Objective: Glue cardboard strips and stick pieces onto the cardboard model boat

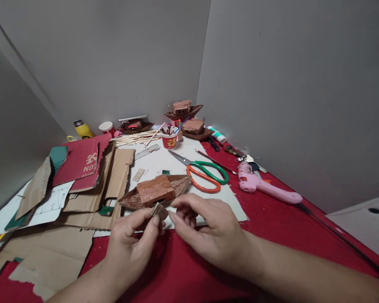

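Note:
My left hand (131, 244) and my right hand (205, 229) meet over the red table, both pinching a small brown cardboard piece (158, 209) between fingertips. Just behind them a brown model boat (154, 191) with a cabin block on top lies on white paper (164, 164). The small piece sits close to the boat's near side; I cannot tell whether it touches it.
Scissors (205, 174) with green and orange handles and a pink glue gun (265, 187) lie to the right. Cardboard sheets (91, 185) cover the left. A red cup (169, 138), thin wooden sticks (135, 138), a ruler (147, 152) and other model boats (183, 110) stand at the back.

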The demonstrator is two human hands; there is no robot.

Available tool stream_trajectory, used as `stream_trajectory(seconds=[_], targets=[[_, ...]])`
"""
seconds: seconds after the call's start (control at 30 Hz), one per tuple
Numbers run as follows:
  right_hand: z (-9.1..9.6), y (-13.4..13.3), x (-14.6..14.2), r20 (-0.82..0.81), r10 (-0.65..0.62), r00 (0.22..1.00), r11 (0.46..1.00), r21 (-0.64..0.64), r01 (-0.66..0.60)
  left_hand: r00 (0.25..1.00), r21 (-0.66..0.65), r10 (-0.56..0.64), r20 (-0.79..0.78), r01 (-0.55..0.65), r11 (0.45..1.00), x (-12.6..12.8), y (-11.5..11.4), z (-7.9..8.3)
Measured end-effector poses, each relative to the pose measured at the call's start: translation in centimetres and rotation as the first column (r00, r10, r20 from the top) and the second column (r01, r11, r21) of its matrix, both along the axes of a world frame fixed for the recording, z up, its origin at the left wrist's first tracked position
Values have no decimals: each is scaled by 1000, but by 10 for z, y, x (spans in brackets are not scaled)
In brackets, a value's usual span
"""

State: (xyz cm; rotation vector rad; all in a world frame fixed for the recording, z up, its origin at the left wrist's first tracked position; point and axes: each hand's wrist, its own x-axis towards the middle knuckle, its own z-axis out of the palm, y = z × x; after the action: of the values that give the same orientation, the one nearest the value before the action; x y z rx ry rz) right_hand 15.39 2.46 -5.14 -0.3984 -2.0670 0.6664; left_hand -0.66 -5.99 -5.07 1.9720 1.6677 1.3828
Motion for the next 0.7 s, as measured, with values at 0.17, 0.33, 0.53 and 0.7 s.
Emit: stream_trajectory(seconds=[0.17, 0.33, 0.53, 0.7], targets=[[-4, -4, -4, 85, 52, 995, 995, -91, -44, 980, 225, -50, -195, 94, 970, -2, 0, -5], [-6, -6, -8, 86, 67, 994, 993, -101, -58, 939, 318, -43, -341, 158, 935, -3, 0, -11], [-9, -5, -10, 91, 40, 995, 999, 21, -42, 985, 113, -127, -116, 140, 984, 2, -2, -2], [-12, -6, -9, 59, 40, 997, 992, 116, -47, 997, -45, -19, 69, 22, 999, 4, -3, 3]])
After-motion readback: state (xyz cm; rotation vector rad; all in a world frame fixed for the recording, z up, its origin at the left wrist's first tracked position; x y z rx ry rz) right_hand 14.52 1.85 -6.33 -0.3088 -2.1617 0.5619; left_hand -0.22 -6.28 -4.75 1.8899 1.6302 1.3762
